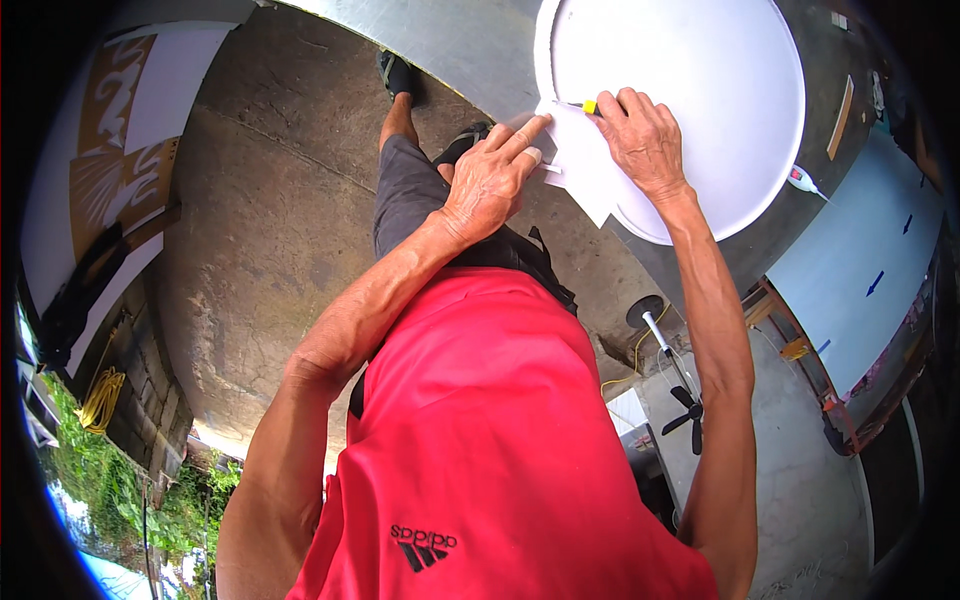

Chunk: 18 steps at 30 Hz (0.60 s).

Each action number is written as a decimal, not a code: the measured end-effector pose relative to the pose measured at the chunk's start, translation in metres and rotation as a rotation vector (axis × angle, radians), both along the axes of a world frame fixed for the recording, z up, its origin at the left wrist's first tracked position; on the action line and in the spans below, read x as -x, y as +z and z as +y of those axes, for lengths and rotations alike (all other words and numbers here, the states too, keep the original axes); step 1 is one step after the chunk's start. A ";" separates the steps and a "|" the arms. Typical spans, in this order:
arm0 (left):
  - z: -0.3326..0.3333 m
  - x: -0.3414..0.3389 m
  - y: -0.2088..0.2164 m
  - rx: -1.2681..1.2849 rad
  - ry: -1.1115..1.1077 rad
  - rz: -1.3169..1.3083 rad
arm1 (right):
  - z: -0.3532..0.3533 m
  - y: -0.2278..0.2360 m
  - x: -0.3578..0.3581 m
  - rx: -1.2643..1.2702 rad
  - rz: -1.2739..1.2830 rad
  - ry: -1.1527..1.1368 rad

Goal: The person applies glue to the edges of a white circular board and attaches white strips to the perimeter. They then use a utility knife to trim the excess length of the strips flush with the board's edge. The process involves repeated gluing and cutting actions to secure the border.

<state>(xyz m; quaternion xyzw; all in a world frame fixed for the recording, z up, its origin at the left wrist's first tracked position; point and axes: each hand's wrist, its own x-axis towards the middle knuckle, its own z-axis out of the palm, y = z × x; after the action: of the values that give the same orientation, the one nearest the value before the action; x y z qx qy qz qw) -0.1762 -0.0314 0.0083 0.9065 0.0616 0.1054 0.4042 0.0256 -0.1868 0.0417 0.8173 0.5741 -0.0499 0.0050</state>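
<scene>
My right hand (pixel 640 142) is closed around a yellow utility knife (pixel 590 107), its thin blade pointing left over the rim of a large white disc (pixel 700 100). The disc is round with a raised edge and lies on a grey table (pixel 455 40). A flat white piece with angular corners (pixel 583 160) juts out from the disc's near left side. On that piece rests the index fingertip of my left hand (pixel 492 180), its fingers stretched out close to the blade. By the left hand's lower fingers a small white strip (pixel 551 168) shows; whether they touch it I cannot tell.
A white bottle with a pointed nozzle (pixel 803 180) lies at the disc's right edge, and a thin wooden strip (pixel 840 118) farther right. A pale blue sheet (pixel 870 260) is at the right. A black-bladed fan (pixel 684 415) stands below, and patterned panels (pixel 120 130) are at the left.
</scene>
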 end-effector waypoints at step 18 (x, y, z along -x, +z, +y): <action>-0.004 0.003 -0.004 0.049 -0.063 0.085 | 0.002 0.011 -0.007 0.040 0.104 0.079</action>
<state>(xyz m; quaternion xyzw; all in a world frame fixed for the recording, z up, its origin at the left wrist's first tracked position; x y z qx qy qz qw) -0.1789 -0.0356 0.0041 0.9015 0.0528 0.0528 0.4262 0.0327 -0.1849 0.0530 0.7901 0.6042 -0.1035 -0.0065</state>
